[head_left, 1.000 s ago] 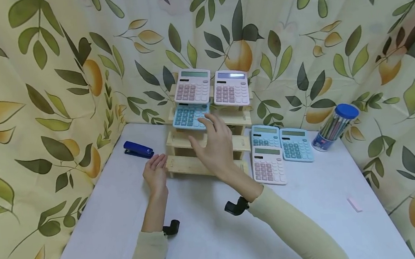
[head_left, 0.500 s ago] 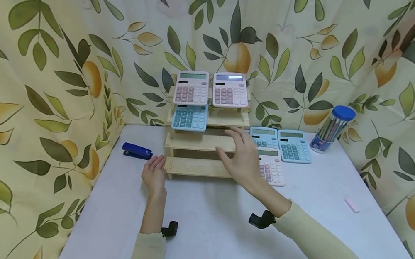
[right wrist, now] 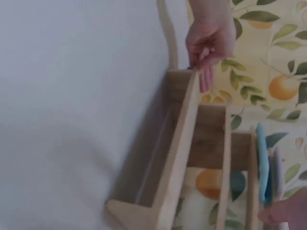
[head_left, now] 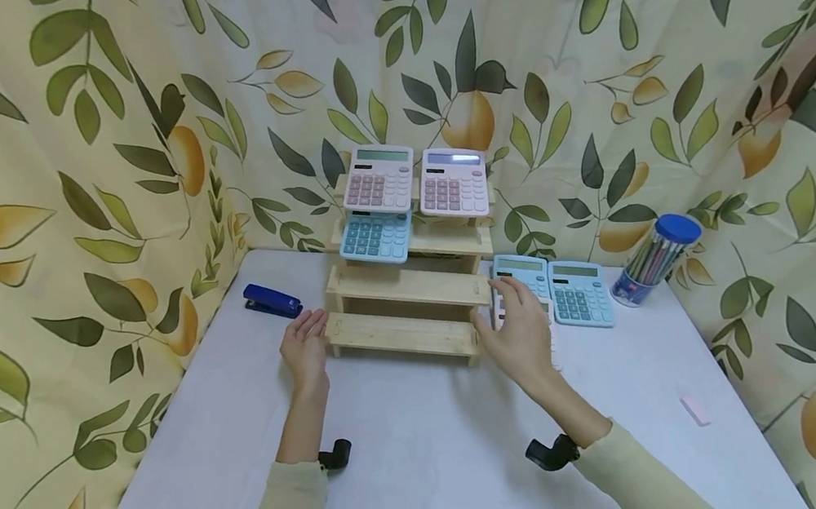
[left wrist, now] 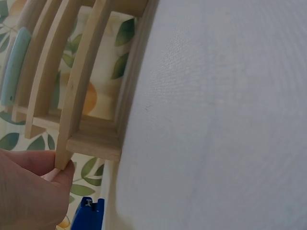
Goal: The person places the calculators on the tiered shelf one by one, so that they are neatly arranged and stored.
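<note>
Right hand moved off the rack, down to the spare calculators

My right hand (head_left: 522, 329) hovers relaxed, holding nothing, over the pink calculator (head_left: 550, 337) beside the wooden rack (head_left: 404, 288) near the desk's back edge; a second ago it was at the blue calculator (head_left: 375, 236) up there. Left hand (head_left: 304, 346) rests loosely against the rack's left end.

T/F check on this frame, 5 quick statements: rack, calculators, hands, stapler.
1. Two pink calculators sit on the top tier of the wooden rack. True.
2. The blue calculator on the rack sits on the lowest tier. False: it sits on the tier just under the pink ones.
3. The left hand touches the rack's left end. True.
4. The right hand holds the stapler. False: it hovers over the calculators on the table to the right of the rack; the stapler lies untouched left of the rack.
5. The pencil tube has a red lid. False: blue.
</note>
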The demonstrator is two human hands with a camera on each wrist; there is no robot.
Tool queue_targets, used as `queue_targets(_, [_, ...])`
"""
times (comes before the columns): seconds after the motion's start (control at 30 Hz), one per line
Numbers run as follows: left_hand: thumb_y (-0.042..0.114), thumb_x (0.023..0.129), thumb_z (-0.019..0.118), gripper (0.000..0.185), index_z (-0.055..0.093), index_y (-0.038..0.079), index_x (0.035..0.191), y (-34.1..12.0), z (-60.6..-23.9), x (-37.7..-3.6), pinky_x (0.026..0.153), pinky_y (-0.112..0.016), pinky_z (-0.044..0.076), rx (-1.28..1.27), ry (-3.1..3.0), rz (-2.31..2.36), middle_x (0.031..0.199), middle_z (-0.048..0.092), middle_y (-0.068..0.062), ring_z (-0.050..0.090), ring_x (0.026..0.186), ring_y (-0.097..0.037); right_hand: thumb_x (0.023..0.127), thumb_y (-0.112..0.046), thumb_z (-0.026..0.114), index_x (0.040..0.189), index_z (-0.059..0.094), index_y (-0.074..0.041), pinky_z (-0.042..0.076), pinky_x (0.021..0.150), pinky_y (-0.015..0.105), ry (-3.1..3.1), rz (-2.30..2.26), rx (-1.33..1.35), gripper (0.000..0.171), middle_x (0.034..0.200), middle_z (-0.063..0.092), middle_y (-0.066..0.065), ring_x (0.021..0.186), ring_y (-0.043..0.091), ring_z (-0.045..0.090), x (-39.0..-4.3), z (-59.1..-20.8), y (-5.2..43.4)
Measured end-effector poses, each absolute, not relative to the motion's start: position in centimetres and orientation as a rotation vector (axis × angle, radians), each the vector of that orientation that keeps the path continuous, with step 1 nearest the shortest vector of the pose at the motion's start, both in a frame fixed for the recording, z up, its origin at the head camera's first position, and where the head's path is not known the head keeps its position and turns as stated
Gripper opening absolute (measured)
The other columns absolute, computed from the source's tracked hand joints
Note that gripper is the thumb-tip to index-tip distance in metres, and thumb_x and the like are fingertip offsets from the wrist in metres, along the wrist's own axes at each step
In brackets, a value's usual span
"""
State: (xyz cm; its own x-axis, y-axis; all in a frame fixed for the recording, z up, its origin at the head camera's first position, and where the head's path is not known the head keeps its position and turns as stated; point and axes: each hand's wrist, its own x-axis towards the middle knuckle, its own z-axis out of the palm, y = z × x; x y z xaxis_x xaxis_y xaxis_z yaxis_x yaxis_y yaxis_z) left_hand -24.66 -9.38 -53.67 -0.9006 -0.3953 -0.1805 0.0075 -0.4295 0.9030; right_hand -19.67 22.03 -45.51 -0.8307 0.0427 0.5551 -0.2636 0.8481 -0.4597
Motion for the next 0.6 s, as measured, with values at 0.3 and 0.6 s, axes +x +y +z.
queue_targets(0.3, [-0.029,0.083,0.04,0.069,0.044,-0.007,0.148,-9.4,-53.8,-24.5,0.115,-0.03,0.047,0.547,-1.513,-2.419,0.141,0.06,-0.024,0.061,0.132,-0.03,0.089,-0.019,0.079,0.137,0.059,0.003,0.047,0.101,0.07,-2.579,0.751,0.004,0.056,0.147,0.052,0.027,0.13,0.051,0.052,-19.1,-49.0,25.5])
queue_targets(0.6, [-0.029,0.082,0.038,0.069,0.043,-0.009,0.148,-9.4,-53.8,-24.8,0.115,-0.03,0.047,0.534,-1.503,-2.415,0.141,0.059,-0.025,0.061,0.132,-0.03,0.091,-0.025,0.075,0.144,0.051,0.006,0.031,0.112,0.074,-2.702,0.713,-0.101,0.065,0.154,0.041,0.031,0.143,0.051,0.036,-19.0,-51.4,28.1])
